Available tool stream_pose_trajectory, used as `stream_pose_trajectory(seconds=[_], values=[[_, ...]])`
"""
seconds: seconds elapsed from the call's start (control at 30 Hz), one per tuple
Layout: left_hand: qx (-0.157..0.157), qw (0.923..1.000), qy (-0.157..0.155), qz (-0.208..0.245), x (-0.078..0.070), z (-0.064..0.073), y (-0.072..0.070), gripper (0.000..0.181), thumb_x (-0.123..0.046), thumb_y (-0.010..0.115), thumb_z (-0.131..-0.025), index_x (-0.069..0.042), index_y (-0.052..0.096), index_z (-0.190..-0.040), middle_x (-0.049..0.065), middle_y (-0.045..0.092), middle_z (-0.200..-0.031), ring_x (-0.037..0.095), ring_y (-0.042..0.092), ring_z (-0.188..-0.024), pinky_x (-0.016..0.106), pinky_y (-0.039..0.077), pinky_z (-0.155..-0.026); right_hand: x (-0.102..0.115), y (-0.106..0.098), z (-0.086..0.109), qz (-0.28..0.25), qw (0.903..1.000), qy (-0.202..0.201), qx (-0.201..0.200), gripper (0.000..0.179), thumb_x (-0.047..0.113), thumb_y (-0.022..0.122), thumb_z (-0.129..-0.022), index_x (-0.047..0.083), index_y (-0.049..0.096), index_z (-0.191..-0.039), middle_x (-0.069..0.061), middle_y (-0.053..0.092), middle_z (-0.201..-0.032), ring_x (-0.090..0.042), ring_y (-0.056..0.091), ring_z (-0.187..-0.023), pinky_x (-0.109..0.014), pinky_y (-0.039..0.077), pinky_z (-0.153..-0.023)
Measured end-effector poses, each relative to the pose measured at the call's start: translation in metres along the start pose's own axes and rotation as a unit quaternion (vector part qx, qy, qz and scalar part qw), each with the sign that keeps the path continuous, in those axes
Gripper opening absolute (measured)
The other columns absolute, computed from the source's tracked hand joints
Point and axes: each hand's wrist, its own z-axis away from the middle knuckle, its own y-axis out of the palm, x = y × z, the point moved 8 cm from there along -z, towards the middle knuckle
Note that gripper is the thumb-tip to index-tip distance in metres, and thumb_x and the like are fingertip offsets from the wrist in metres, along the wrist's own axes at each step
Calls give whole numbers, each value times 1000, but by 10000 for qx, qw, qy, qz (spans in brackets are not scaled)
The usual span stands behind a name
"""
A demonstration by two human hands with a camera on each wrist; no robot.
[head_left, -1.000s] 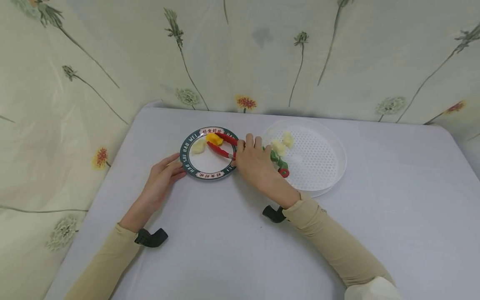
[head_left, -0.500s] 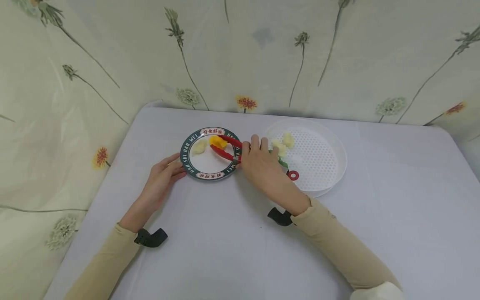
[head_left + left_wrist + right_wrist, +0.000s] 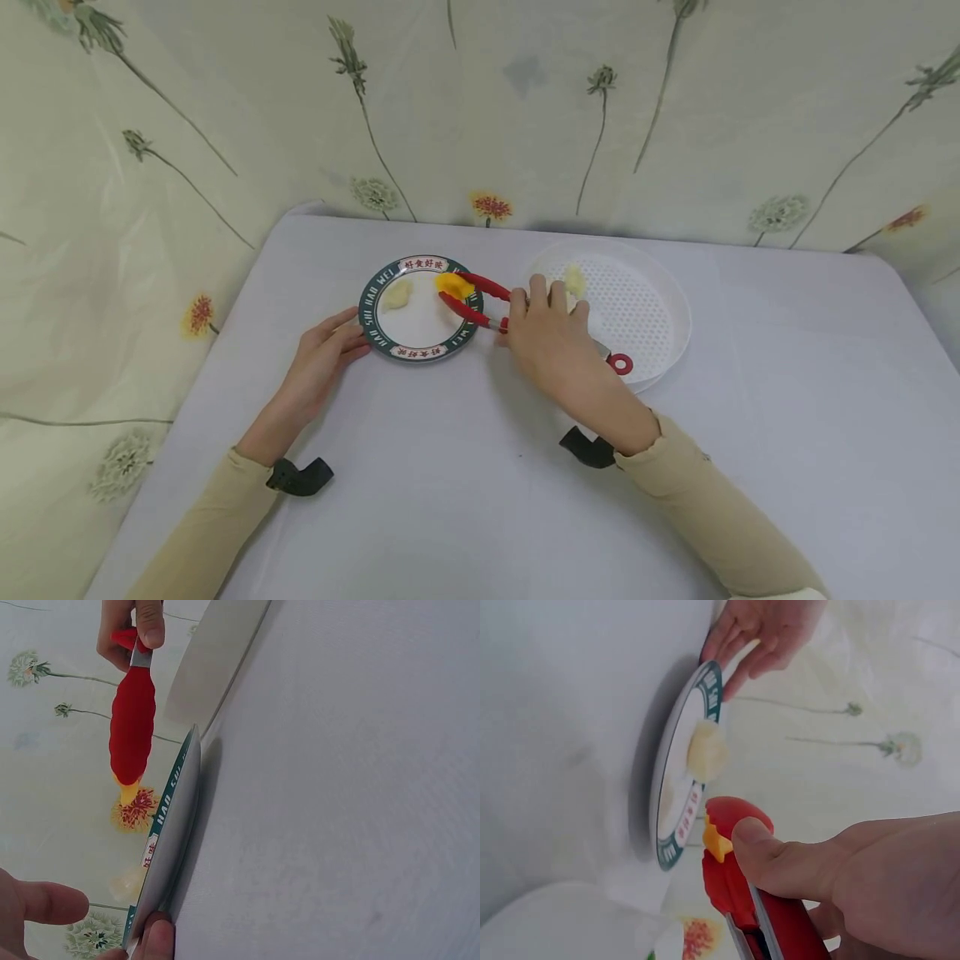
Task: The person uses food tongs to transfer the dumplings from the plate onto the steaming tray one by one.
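Red-tipped tongs (image 3: pixel 480 305) are gripped by my right hand (image 3: pixel 551 346), fingers curled around their arms. Between the tong tips a yellow piece (image 3: pixel 454 286) is pinched, raised above the plate in the left wrist view. The round plate (image 3: pixel 420 352) has a green lettered rim and bears a pale yellow lump (image 3: pixel 397 294) on its left part. At the plate's left edge, my left hand (image 3: pixel 322 367) touches the rim, some fingers under it; its thumb (image 3: pixel 56 901) stands apart from the plate in the left wrist view.
A round white perforated tray (image 3: pixel 637 325) stands right of the plate, partly behind my right hand. Pale lumps (image 3: pixel 575 282) lie in it. The red ring end (image 3: pixel 620 363) of the tongs hangs over the tray. A flowered cloth (image 3: pixel 480 108) rises behind the table.
My right hand has moved right, carrying the tongs and the yellow piece from the plate's middle to its right rim. The left hand has stayed at the plate's edge.
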Motion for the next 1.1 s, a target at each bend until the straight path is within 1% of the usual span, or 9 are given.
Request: stream_pose_trajectory(seconds=[0.1, 0.23, 0.4, 0.53, 0.7, 0.8, 0.93, 1.1], values=[[-9, 10000, -3, -10, 1, 0, -1, 61, -21, 47, -114, -6, 28, -170, 20, 49, -160, 5, 61, -119, 11, 57, -107, -10, -4, 9, 31, 10000, 9, -91, 68, 40, 79, -98, -10, 56, -138, -27, 56, -120, -41, 53, -107, -54, 62, -80], [-11, 10000, 14, -12, 0, 0, -1, 61, -21, 46, -115, -6, 27, -170, 19, 47, -162, 5, 60, -119, 11, 56, -107, -23, -9, 18, 18, 9999, 85, -106, 69, 40, 81, -96, -11, 56, -134, -24, 53, -107, -38, 50, -99, -46, 54, -69], [9, 10000, 26, -6, -1, 2, 0, 60, -21, 45, -115, -5, 27, -170, 19, 45, -162, 6, 60, -120, 10, 56, -106, -39, -16, 31, 24, 9997, 221, -131, 71, 40, 82, -95, -13, 55, -134, -24, 50, -104, -38, 47, -96, -43, 48, -63], [27, 10000, 41, -30, -2, 3, 1, 60, -21, 45, -115, -5, 26, -170, 19, 45, -163, 5, 60, -120, 10, 56, -108, -52, -20, 45, 94, 9993, 255, -267, 67, 38, 82, -95, -15, 54, -127, -24, 48, -100, -39, 45, -91, -40, 42, -58], [34, 10000, 29, -26, -2, 3, 3, 60, -21, 45, -115, -5, 26, -170, 20, 45, -163, 6, 60, -120, 11, 56, -109, -71, -20, 63, 91, 9985, 379, -382, 63, 35, 82, -96, -16, 53, -119, -26, 45, -98, -41, 43, -88, -40, 37, -55], [20, 10000, 13, -13, -2, 3, 3, 60, -21, 45, -115, -5, 27, -170, 19, 45, -163, 7, 60, -121, 12, 55, -110, -80, -17, 72, 46, 9981, 438, -436, 60, 31, 81, -96, -17, 52, -117, -26, 43, -96, -41, 40, -86, -38, 33, -55], [7, 10000, 46, -5, -1, 3, 2, 60, -21, 46, -115, -5, 27, -170, 20, 45, -163, 7, 60, -121, 12, 55, -109, -90, -9, 82, 7, 9980, 561, -288, 60, 29, 81, -97, -18, 50, -118, -25, 41, -96, -40, 39, -86, -37, 31, -55], [19, 10000, 52, 15, -3, 4, 2, 60, -21, 45, -115, -6, 27, -171, 19, 44, -164, 8, 59, -123, 12, 55, -110, -102, 2, 89, -88, 9969, 771, 89, 65, 31, 82, -96, -19, 50, -123, -26, 42, -97, -42, 41, -89, -39, 36, -56]])
